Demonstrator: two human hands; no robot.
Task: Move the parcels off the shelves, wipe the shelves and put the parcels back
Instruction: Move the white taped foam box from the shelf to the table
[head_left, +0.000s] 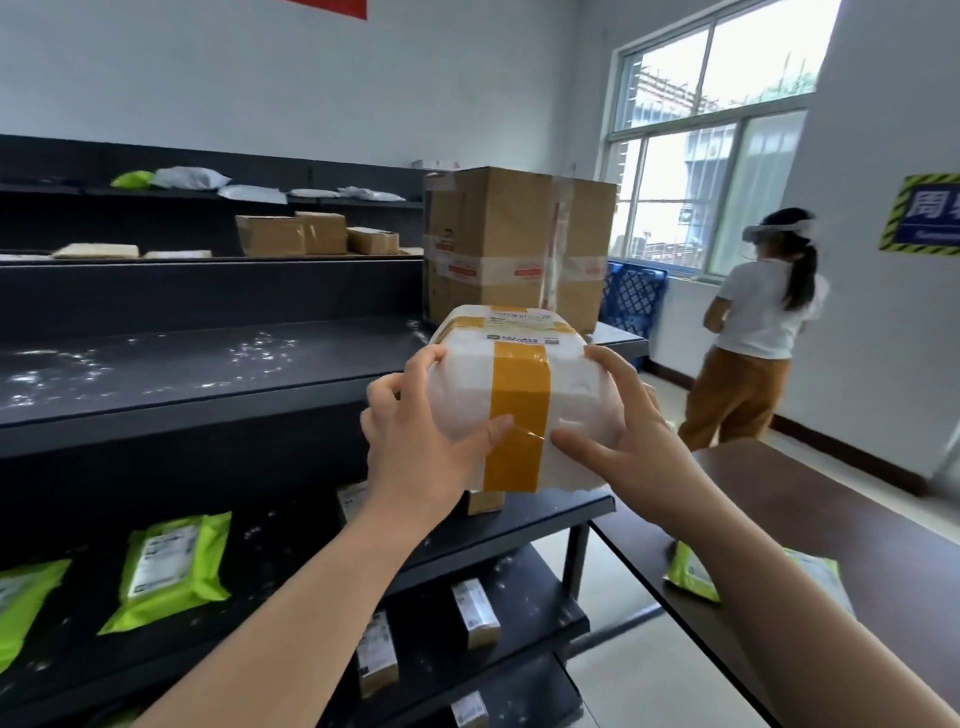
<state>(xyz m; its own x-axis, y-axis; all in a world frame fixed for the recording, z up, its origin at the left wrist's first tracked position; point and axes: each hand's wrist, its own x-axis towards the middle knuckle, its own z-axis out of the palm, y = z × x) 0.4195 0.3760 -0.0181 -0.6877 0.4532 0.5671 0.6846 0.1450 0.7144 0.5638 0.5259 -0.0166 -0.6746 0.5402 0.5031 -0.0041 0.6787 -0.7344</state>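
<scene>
A white foam parcel (519, 364) bound with yellow tape is held in the air at the right end of the dark shelf unit (208, 395). My left hand (415, 441) grips its left side, thumb on the front face. My right hand (634, 441) grips its right side, fingers curled over the top corner. Behind it a big taped cardboard box (514, 234) stands on the upper shelf, whose dusty surface (156, 364) shows white specks. Green mailer bags (171, 566) and small cartons (475, 613) lie on the lower shelves.
Cardboard boxes (291, 234) and grey poly bags (192, 177) lie on a second rack behind. A brown table (857, 519) with a green bag (691, 571) stands at the right. A person in a white shirt (753, 322) stands near the window; a blue crate (634, 301) sits below it.
</scene>
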